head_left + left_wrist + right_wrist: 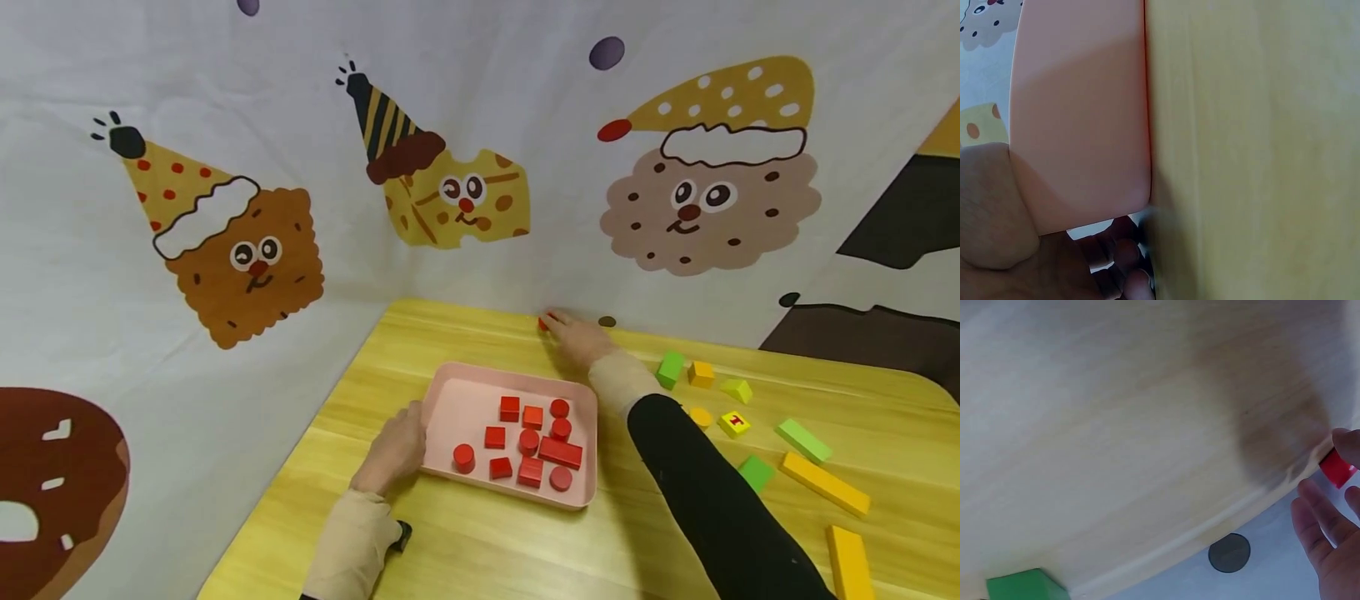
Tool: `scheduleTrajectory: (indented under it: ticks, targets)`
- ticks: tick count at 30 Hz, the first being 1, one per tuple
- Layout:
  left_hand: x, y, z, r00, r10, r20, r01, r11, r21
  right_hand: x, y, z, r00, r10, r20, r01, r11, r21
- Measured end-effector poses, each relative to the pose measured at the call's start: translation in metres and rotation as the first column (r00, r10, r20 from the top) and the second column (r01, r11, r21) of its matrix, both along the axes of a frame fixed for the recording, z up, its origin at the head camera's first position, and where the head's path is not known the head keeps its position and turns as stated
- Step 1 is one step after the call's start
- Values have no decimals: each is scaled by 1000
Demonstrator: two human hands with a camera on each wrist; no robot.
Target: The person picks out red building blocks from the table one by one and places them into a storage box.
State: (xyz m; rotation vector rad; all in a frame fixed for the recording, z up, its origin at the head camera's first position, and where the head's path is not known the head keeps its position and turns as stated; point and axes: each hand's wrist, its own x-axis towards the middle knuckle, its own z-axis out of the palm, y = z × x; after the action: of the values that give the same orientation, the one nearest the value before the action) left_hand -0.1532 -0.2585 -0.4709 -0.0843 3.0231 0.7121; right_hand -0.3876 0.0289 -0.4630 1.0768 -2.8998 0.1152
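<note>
A pink tray [465, 379] lies on the table with several red blocks [529, 472] inside it, some cubes, some round, one long. My left hand [396, 447] grips the tray's left end; in the left wrist view the thumb [994, 206] lies over the rim and the other fingers curl at the outer wall. Past the tray, at the table's far edge, my right hand [581, 337] pinches a small red block [1336, 469] between thumb and finger. Its exact shape is partly hidden by the fingers.
Right of the right arm lie several green, yellow and orange blocks, including a green block [671, 369], a yellow letter block [734, 424] and a long orange block [825, 484]. A cloth [555, 275] with cartoon prints hangs behind the wooden table [465, 550].
</note>
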Motion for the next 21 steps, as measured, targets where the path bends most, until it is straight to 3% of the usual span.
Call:
scheduleTrajectory:
  ticks: [10,21]
  targets:
    - [0,0,-3,1000,-7,-23,7,1000,-14,-8,-11,2,1000,-4,-11,5,994,113]
    - [0,-2,-2,997,-35,-63,34,999,-26,-12,-9,-4,999,14,-49,-8,993,122]
